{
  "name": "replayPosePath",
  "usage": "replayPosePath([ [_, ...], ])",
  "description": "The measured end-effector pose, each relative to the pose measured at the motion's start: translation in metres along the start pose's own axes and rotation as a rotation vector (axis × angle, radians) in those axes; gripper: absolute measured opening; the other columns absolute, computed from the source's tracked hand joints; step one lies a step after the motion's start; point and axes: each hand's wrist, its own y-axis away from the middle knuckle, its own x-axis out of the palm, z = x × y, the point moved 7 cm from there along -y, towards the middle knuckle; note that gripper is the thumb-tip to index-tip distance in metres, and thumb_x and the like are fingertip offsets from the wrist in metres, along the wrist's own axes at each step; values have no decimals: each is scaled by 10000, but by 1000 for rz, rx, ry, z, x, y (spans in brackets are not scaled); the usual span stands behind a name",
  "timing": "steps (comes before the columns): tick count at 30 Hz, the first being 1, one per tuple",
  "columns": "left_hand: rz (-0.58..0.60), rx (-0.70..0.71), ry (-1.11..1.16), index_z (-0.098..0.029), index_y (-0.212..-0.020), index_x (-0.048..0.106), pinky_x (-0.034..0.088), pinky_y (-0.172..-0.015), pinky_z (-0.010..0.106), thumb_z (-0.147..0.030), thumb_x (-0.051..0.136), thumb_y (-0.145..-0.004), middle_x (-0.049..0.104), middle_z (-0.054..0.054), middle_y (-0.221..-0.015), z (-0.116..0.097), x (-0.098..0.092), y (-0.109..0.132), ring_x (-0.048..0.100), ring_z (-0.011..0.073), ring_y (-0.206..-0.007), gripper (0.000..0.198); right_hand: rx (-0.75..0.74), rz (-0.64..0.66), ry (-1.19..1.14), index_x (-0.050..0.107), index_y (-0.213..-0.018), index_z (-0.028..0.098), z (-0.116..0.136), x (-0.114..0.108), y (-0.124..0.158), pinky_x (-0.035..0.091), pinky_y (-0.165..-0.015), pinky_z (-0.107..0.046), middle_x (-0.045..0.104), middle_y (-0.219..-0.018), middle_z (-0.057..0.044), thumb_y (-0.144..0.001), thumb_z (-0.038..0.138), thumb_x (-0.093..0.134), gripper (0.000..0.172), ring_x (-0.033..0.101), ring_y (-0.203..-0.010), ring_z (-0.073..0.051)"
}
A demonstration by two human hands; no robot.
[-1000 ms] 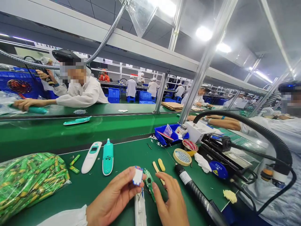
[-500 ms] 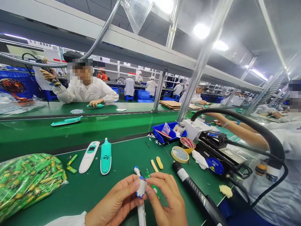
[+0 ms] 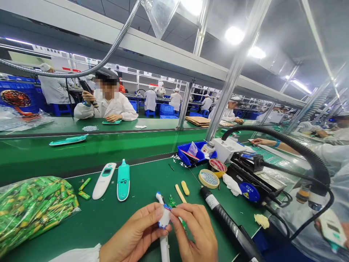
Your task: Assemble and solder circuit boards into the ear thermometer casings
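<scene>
From here I see the left hand (image 3: pixel 133 233) and the right hand (image 3: pixel 195 233) close together at the bottom of the view, over the green counter (image 3: pixel 147 182). Between them is a small white-and-blue piece (image 3: pixel 164 219), and the fingers (image 3: pixel 157 211) of both hands are clamped on it from either side. A long white housing (image 3: pixel 164 247) runs down from it and out of the frame, though I cannot tell how the two are joined. A green circuit board (image 3: pixel 172 201) sits just behind the hands, partly hidden by them.

The step in hand looks to me like close manual work on this small assembly, with no tool in either hand. The next move calls for a steady pinch and care around the board.

A black soldering iron (image 3: pixel 223 214) lies just beside the right hand. Above the hands, a white casing (image 3: pixel 103 181) and a teal casing (image 3: pixel 123 181) lie side by side. Farther left is a clear bag of green boards (image 3: pixel 32 211), and beyond the iron are a tape roll (image 3: pixel 208 178) and a blue tray (image 3: pixel 188 154).
</scene>
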Motion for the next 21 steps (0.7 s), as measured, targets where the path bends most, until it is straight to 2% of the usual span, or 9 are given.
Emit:
replayPosePath([
  [3, 50, 4, -10, -142, -803, 672, 452, -733, 232, -227, 692, -736, 593, 16, -751, -1, 4, 0, 539, 100, -741, 110, -87, -91, 56, 599, -888, 136, 8, -2, 0, 443, -620, -276, 580, -802, -64, -832, 43, 521, 133, 501, -713, -168],
  [6, 55, 11, -13, -140, -785, 668, 446, -743, 232, -229, 680, -748, 590, 14, -743, -2, 4, -1, 531, 92, -725, 97, -97, -130, 63, 603, -870, 140, 10, 0, 2, 436, -605, -268, 587, -765, -55, -838, 42, 500, 146, 499, -687, -163],
  [10, 46, 19, -40, -135, -784, 659, 442, -759, 234, -231, 671, -757, 607, 26, -778, -4, 4, -1, 538, 94, -744, 100, 100, -86, -63, 589, -896, 197, -5, 0, 3, 428, -614, -268, 567, -792, -29, -861, 132, 517, 104, 512, -722, -169],
  [12, 81, 4, -65, -127, -772, 652, 440, -752, 230, -212, 665, -760, 605, 29, -785, -4, 7, 0, 540, 95, -740, 87, 257, 32, -181, 582, -932, 228, -16, 1, 0, 431, -625, -265, 556, -828, -18, -868, 210, 530, 84, 517, -734, -168],
  [15, 166, -42, -85, -106, -759, 642, 440, -701, 221, -192, 646, -771, 588, 34, -754, -1, 12, 1, 536, 93, -688, 87, 497, 304, -447, 599, -860, 216, -28, 10, -3, 430, -658, -277, 549, -808, -17, -877, 317, 509, 136, 523, -724, -171],
  [18, 229, -97, -108, -86, -789, 636, 437, -665, 210, -199, 632, -780, 605, 64, -773, 2, 16, 2, 551, 96, -668, 113, 678, 546, -754, 584, -762, 177, -30, 21, -1, 409, -657, -281, 545, -728, -13, -844, 385, 555, 226, 526, -684, -165],
  [21, 254, -158, -138, -88, -810, 622, 435, -630, 201, -199, 640, -768, 638, 97, -798, 7, 16, 3, 576, 105, -652, 120, 814, 692, -1064, 552, -778, 160, -27, 30, 4, 378, -641, -247, 537, -673, 10, -796, 396, 629, 249, 507, -633, -127],
])
